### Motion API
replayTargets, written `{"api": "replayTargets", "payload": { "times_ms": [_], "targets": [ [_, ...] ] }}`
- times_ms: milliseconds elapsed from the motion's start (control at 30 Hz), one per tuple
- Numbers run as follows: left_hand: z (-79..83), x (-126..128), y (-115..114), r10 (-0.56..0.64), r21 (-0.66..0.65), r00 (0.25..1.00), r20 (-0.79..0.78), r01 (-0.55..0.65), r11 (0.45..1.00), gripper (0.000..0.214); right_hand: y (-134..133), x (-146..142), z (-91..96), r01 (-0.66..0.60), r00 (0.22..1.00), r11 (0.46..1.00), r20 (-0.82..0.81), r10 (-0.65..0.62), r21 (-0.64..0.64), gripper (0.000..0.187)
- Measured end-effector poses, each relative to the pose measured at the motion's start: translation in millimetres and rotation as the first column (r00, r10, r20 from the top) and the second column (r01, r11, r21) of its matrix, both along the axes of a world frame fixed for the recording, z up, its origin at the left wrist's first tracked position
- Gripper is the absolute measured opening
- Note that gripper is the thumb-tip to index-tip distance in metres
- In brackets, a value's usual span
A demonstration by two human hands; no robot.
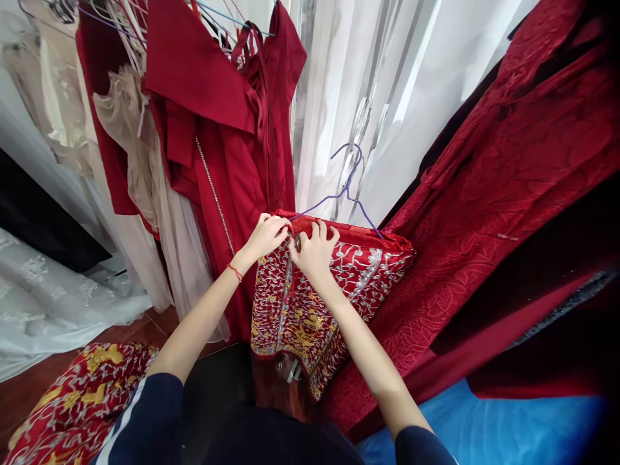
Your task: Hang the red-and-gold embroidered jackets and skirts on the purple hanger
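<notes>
A red garment embroidered in gold and silver (310, 303) hangs on a purple wire hanger (346, 187) in the middle of the view. My left hand (267, 236) is closed on the garment's top edge near its front opening. My right hand (314, 248) is right beside it, fingers curled and pinching the same edge at the collar. The two hands almost touch. A thin red string circles my left wrist.
Red satin dresses (217, 129) and beige lace ones (130, 148) hang on a rail at the left. A large red patterned cloth (508, 194) drapes at the right. White curtains (387, 84) hang behind. Another embroidered piece (82, 400) lies on the floor at lower left, blue sheeting (508, 426) at lower right.
</notes>
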State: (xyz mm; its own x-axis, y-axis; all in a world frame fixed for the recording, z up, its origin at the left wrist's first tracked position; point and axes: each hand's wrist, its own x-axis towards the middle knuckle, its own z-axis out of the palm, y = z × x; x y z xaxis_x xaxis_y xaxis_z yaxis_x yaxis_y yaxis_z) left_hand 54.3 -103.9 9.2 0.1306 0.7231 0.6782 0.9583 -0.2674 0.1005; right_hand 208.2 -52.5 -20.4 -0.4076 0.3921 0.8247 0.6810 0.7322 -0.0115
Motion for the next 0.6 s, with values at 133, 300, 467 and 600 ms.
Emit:
{"api": "replayTargets", "payload": {
  "times_ms": [133, 300, 467, 600],
  "targets": [
    [8.6, -4, 0, -0.062, -0.089, 0.993, 0.097, 0.070, 0.994, 0.026, 0, -7, -8.7, 0.013, 0.992, 0.999, -0.126, -0.020, -0.050, 0.032],
    [10.9, 6, 4, 0.004, -0.052, 0.981, 0.196, 0.007, 0.999, 0.032, 3, -11, -16.6, 0.013, 0.972, 0.997, -0.234, -0.030, -0.072, 0.036],
    [6.4, 28, 4, 0.166, -0.030, 0.972, 0.165, -0.164, 0.986, 0.042, 0, -14, -26.0, -0.015, 0.952, 0.995, -0.304, -0.017, -0.100, 0.028],
    [6.3, 40, -2, 0.164, -0.050, 0.978, 0.131, -0.159, 0.986, 0.038, -8, -17, -37.3, -0.019, 0.937, 0.991, -0.349, -0.029, -0.133, 0.032]
  ]
}}
